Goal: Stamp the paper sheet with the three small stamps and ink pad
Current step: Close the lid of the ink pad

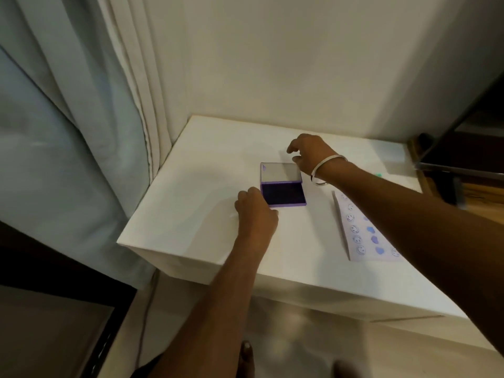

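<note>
Beside curtains, white table; left hand grips ink pad, right hand unclear.

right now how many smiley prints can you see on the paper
7 at least: five run down the left column of the paper sheet, from near its top edge to its lower left corner, a faint one above them, one at the bottom right. The right arm may hide more.

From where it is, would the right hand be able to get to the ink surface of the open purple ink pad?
Probably yes. The right hand sits just behind the raised clear lid of the purple ink pad, and nothing covers the dark ink surface; the left hand only touches its near-left corner.
</note>
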